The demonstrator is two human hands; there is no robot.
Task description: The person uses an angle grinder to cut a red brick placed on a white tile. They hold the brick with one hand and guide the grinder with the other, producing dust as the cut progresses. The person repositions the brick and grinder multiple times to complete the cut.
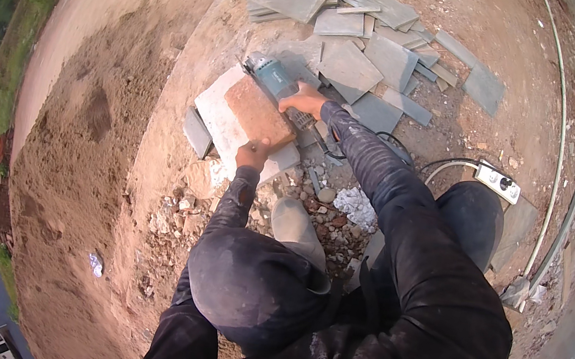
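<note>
My right hand (302, 101) is wrapped round the body of a teal angle grinder (270, 73), whose head and guard lie at the upper edge of a reddish-orange slab (256, 109). That slab rests at a slant on a larger whitish slab (216, 102). My left hand (253, 152) grips the orange slab's lower edge, fingers bent against it. A small grey tile piece (197, 131) lies beside the whitish slab on the left. Whether the grinder's disc touches the slab is hard to tell.
Many grey stone tiles (362, 62) lie in a loose pile beyond my hands. A white power strip (498, 182) with cables sits at the right, near long pale pipes (560, 135). Rubble (320, 212) surrounds my feet; a sandy earth mound (78, 166) rises at the left.
</note>
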